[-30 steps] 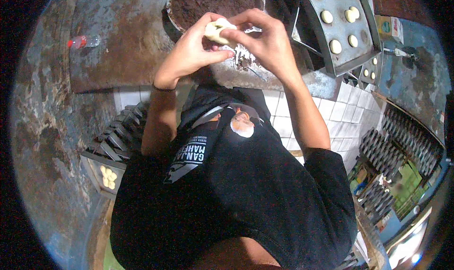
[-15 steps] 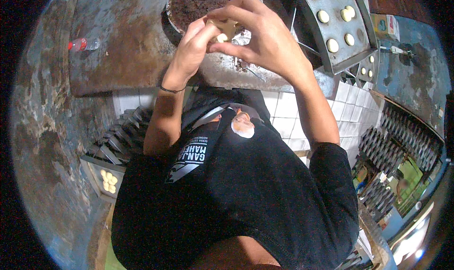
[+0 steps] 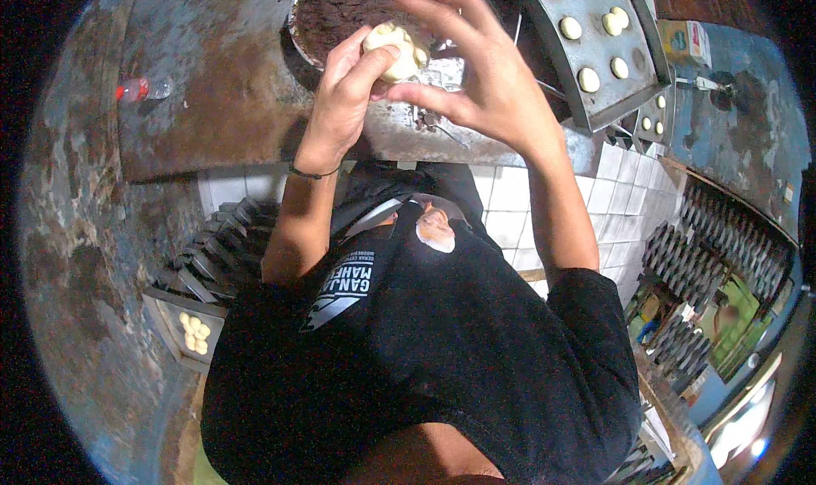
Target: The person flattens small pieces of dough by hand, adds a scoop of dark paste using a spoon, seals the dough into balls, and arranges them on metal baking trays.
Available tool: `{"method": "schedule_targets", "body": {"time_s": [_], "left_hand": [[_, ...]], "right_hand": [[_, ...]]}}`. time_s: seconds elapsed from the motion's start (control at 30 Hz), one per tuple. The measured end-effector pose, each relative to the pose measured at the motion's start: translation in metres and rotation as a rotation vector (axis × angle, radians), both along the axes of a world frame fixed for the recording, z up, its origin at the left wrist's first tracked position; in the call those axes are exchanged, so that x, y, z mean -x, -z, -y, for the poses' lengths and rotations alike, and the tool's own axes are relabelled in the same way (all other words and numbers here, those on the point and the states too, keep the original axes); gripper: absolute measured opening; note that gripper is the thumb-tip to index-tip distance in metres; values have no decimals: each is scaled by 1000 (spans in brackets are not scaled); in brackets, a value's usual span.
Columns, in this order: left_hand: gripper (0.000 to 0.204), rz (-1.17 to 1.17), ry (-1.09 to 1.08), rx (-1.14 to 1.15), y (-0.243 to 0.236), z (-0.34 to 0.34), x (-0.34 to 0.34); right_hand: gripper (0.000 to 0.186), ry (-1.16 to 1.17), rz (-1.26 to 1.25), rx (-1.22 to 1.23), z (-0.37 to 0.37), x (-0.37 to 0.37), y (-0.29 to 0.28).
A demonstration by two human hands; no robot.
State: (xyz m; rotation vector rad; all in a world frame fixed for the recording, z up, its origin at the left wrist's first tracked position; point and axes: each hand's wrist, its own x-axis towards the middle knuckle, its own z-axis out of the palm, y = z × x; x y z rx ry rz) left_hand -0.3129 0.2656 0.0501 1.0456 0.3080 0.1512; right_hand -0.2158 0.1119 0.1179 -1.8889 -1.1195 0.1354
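A pale, flattened piece of dough (image 3: 396, 53) with an uneven, lumpy edge is pinched between the thumb and fingers of my left hand (image 3: 342, 102). Beside it my right hand (image 3: 497, 81) is spread, thumb and fingers wide apart. The right thumb tip comes close to the dough's lower edge; whether they touch I cannot tell. Just beyond my hands stands a round basin of dark brown, crumbly filling (image 3: 336, 9). To the right, a metal tray (image 3: 592, 50) bears several round, pale dough balls in loose rows.
On the worn tabletop (image 3: 217, 85) a clear plastic bottle (image 3: 153, 88) with a red cap lies at the left. A carton (image 3: 687, 45) stands beyond the tray. Dough balls (image 3: 195, 332) sit in another tray at lower left. Stacked metal trays (image 3: 714, 260) fill the right side.
My right hand has opened and drawn away to the right from the dough. The dough, mostly covered before, now shows its face in my left hand.
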Motion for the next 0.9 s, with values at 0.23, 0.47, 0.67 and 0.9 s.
{"method": "schedule_targets", "body": {"time_s": [0.23, 0.47, 0.67, 0.9], "left_hand": [[32, -2, 113, 240, -2, -4, -18], [30, 117, -191, -297, -36, 42, -71], [23, 275, 50, -202, -71, 105, -114], [39, 457, 102, -137, -68, 165, -155]], "right_hand": [[29, 119, -136, -59, 18, -17, 28], [29, 155, -1403, -600, 36, -17, 48], [31, 385, -1022, -906, 47, -16, 45], [24, 309, -754, -736, 120, -72, 32]]}}
